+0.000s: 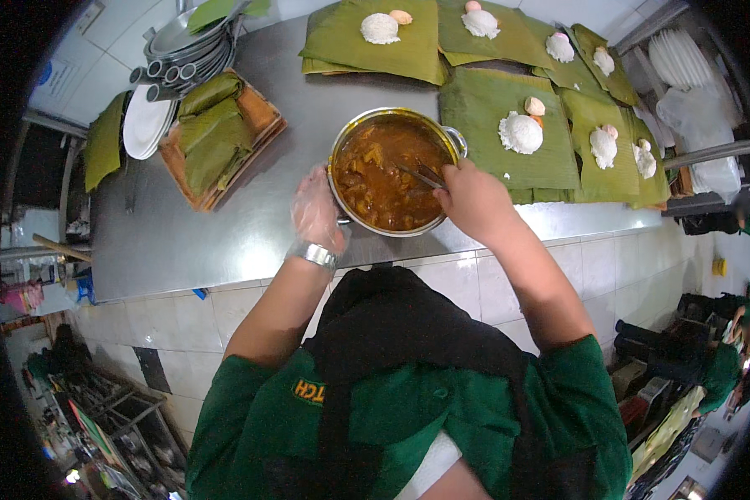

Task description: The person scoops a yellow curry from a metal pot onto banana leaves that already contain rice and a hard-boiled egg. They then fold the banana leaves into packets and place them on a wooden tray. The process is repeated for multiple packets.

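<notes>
A round steel pot (339, 135) full of brown stew (381, 187) with chunks in it stands on the steel table. My left hand (315, 212), in a clear plastic glove, is wrapped against the pot's left side by the handle. Metal tongs (425, 173) reach into the stew from the right; my bare right hand (475, 200) is closed on them, above the pot's right rim. What the tips pinch, if anything, I cannot make out. To the right lie banana leaves (475, 108), with a mound of white rice (521, 133) and a small round piece beside it on the nearest.
Several more leaf sheets with rice line the far and right side of the steel table (192, 258). At the left, a wooden tray (268, 117) holds folded leaf parcels, beside white plates (146, 125) and stacked pans (179, 62). A shelf with plates (679, 58) borders the right.
</notes>
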`<state>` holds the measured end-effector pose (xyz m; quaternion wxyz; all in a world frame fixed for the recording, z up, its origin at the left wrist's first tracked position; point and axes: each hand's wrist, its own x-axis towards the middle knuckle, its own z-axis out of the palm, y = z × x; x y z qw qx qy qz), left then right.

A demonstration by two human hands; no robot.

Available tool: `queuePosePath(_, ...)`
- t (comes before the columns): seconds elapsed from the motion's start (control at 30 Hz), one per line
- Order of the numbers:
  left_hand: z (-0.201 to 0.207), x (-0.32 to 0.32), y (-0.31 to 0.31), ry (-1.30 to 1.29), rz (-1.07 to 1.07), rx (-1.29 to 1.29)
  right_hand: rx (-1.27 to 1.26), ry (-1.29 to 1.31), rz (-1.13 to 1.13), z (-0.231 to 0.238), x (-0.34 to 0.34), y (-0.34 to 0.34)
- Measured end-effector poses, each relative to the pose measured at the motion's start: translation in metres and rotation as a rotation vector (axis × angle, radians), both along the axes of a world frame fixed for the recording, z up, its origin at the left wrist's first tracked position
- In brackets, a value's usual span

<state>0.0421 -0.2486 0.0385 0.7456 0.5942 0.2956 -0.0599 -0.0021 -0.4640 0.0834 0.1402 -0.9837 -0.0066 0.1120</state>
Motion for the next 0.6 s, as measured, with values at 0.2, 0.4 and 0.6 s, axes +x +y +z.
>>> queuePosePath(0.2, 0.009, 0.027, -0.009, 0.021, -0.054, -0.042, -0.004, -0.040, -0.002, 0.020, 0.008, -0.039)
queuePosePath(0.4, 0.009, 0.043, -0.003, -0.224, -0.317, -0.090, -0.109, 0.064, -0.051, 0.050, 0.021, -0.049)
queuePosePath(0.6, 0.002, 0.064, -0.006, -0.209, -0.360, -0.085, -0.111, -0.048, -0.044, 0.065, 0.019, -0.046)
